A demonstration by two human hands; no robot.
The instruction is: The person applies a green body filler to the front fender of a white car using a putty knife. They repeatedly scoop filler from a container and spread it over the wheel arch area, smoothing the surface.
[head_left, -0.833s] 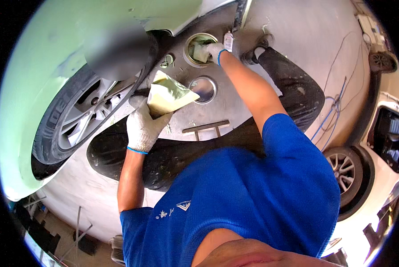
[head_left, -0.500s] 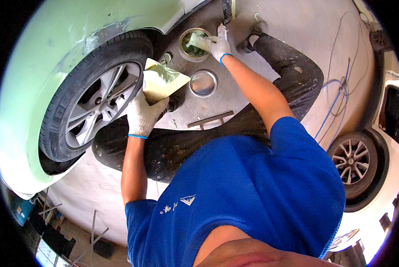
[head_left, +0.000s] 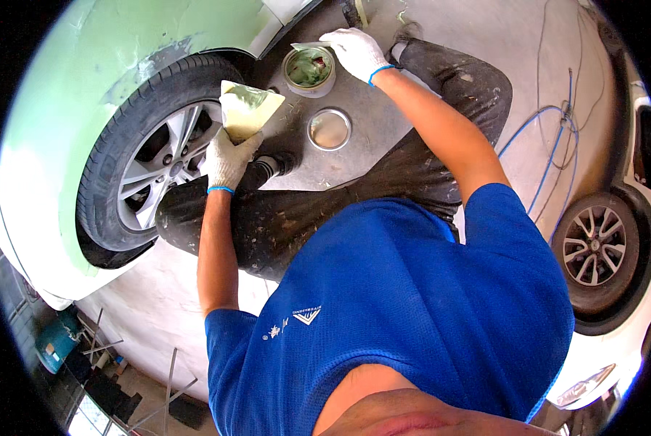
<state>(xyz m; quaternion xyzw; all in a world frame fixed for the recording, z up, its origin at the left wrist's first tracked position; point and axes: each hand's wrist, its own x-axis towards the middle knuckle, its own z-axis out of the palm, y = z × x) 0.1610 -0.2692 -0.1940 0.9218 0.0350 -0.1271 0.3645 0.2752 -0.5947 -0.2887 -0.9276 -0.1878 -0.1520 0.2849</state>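
Observation:
My left hand (head_left: 231, 160), in a white knit glove, grips a pale yellow mixing board (head_left: 262, 115) by its lower end. Soft pale-green putty (head_left: 245, 94) lies across the board's upper part. My right hand (head_left: 358, 54), gloved alike, pinches a thin pale putty spreader (head_left: 311, 45), seen nearly edge-on over the far rim of an open tin (head_left: 309, 91). Green putty with a dark red spot (head_left: 311, 67) shows inside that tin. Nearer to me, a round metal lid (head_left: 330, 129) lies on the floor.
A car's light-green body panel (head_left: 57, 138) and its wheel (head_left: 158, 167) stand close on the left. My bent legs (head_left: 463, 94) flank the tin. Blue hose (head_left: 550, 160) lies on the floor at right, before another car's wheel (head_left: 594, 243).
My right hand has lifted from the tin's mouth toward its far rim, and the spreader has turned edge-on. My left hand still holds the board. The whole view has shifted slightly.

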